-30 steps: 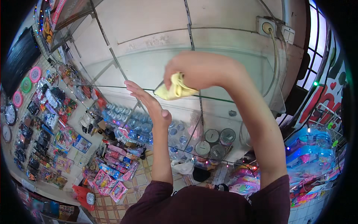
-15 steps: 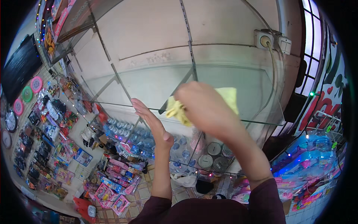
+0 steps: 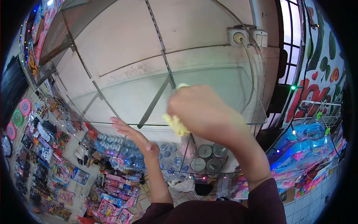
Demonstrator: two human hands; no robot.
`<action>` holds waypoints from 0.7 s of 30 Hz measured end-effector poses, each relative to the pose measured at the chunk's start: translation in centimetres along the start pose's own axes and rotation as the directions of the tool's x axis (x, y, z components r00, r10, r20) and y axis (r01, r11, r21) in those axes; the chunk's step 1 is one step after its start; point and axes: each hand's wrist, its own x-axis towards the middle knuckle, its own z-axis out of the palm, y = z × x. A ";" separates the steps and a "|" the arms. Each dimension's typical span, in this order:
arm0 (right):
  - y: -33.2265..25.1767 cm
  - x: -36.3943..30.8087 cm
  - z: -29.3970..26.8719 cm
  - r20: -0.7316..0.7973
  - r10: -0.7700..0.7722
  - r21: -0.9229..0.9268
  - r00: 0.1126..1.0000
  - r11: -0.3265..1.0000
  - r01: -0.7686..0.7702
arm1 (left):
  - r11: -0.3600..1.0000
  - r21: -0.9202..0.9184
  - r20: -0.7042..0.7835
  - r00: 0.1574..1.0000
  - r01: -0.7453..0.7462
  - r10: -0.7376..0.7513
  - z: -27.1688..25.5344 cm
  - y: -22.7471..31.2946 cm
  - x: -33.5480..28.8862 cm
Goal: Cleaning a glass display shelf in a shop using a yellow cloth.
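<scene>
A clear glass shelf (image 3: 220,87) runs across in front of me on metal brackets (image 3: 154,100) fixed to the wall. Bunched under my right hand (image 3: 199,110) is a yellow cloth (image 3: 176,126), its folds sticking out below the closed fingers. That hand is over the front part of the shelf and slightly blurred. My left hand (image 3: 134,136) is at the front edge of the glass, left of the cloth, with its fingers stretched out and nothing held. Whether its fingertips touch the glass I cannot tell.
Below the shelf stand several plastic bottles (image 3: 136,149) and round lidded tins (image 3: 205,151). A wall socket with a plug (image 3: 238,37) sits at upper right, its cable hanging down beside the glass. Packaged toys (image 3: 112,201) lie at lower left; blue plastic goods (image 3: 305,138) are at right.
The whole view has shifted, so the shelf and wall appear further left. My right hand has the cloth more crumpled beneath it, with less of it showing. My left hand remains outstretched.
</scene>
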 end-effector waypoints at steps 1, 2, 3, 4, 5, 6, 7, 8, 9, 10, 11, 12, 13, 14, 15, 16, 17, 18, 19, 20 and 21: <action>0.6 -1.5 -0.6 -0.119 0.000 0.004 0.993 1.000 0.000 | 1.000 -0.006 -0.001 1.000 -0.001 0.001 -0.1 0.1 0.0; 0.7 -2.3 -2.0 -0.024 0.076 -0.059 0.997 0.995 -0.077 | 1.000 -0.021 -0.010 1.000 0.013 -0.014 0.0 0.0 -0.1; 0.7 -3.0 -3.6 0.066 0.154 -0.126 0.986 0.981 -0.145 | 0.999 -0.034 -0.021 0.999 0.028 -0.029 0.0 0.0 -0.2; 1.0 -4.3 -4.5 0.020 0.173 -0.144 0.985 0.975 -0.168 | 0.998 -0.052 -0.013 1.000 0.026 -0.027 0.3 0.1 -0.3; 0.9 -5.2 -5.3 -0.027 0.181 -0.154 0.983 0.971 -0.184 | 0.998 -0.050 -0.009 1.000 0.028 -0.028 0.4 0.3 -0.2; 0.5 -5.8 -6.3 -0.030 0.186 -0.158 0.982 0.969 -0.188 | 0.998 -0.047 -0.005 1.000 0.030 -0.030 0.5 0.5 -0.1; -0.2 -6.1 -7.5 0.029 0.353 -0.255 0.935 0.907 -0.334 | 0.998 -0.047 -0.003 1.000 0.030 -0.030 0.5 0.4 -0.1; -0.5 -6.2 -8.1 0.070 0.512 -0.357 0.856 0.815 -0.457 | 0.998 -0.055 -0.006 1.000 0.021 -0.021 0.5 0.1 -0.1; -0.4 -6.2 -7.8 0.072 0.512 -0.357 0.856 0.815 -0.458 | 0.998 -0.061 -0.008 1.000 0.012 -0.013 0.5 0.0 -0.2; -0.1 -6.3 -7.3 -0.175 0.398 -0.351 0.900 0.829 -0.435 | 0.998 -0.064 -0.002 1.000 0.014 -0.014 0.5 0.2 -0.2; 0.1 -6.1 -6.8 -0.409 0.255 -0.354 0.876 0.841 -0.410 | 0.998 -0.060 0.007 1.000 0.028 -0.028 0.4 0.5 -0.2; 0.6 -5.4 -6.3 -0.400 0.175 -0.398 0.900 0.851 -0.343 | 0.998 -0.054 0.017 0.999 0.042 -0.042 0.4 0.8 -0.2; 1.3 -4.2 -5.3 -0.386 0.108 -0.306 0.916 0.922 -0.238 | 0.998 -0.051 0.020 0.999 0.047 -0.046 0.4 0.8 -0.3; 1.3 -3.0 -4.4 -0.382 0.033 -0.216 0.923 0.968 -0.124 | 0.998 -0.042 0.024 0.999 0.045 -0.044 0.2 0.9 -0.2; 0.4 -1.7 -3.7 -0.281 0.039 -0.171 0.959 0.981 -0.090 | 0.999 -0.033 0.028 0.999 0.043 -0.043 0.0 1.0 -0.2; -0.1 0.0 -2.2 -0.171 0.034 -0.104 0.985 0.993 -0.052 | 0.999 -0.017 0.023 0.999 0.049 -0.048 -0.2 0.7 -0.2; -0.6 1.5 -0.2 -0.089 0.045 -0.060 0.995 0.997 -0.050 | 0.999 -0.006 0.032 0.998 0.050 -0.050 -0.3 0.9 0.0; -0.6 2.8 2.4 -0.003 0.053 -0.015 0.999 0.998 -0.053 | 0.999 0.006 0.042 0.998 0.053 -0.054 -0.4 0.8 0.1; -0.7 3.3 4.4 0.020 0.051 0.017 0.998 0.999 -0.051 | 0.999 -0.005 0.048 0.998 0.050 -0.050 -0.1 1.0 0.1; -1.1 3.4 5.8 0.046 0.038 0.057 0.998 0.998 -0.040 | 0.999 -0.005 0.049 0.997 0.051 -0.051 0.0 1.0 0.0; -1.2 3.1 6.4 0.046 0.039 0.054 0.998 0.998 -0.042 | 0.999 -0.007 0.051 0.997 0.052 -0.052 0.1 0.9 0.0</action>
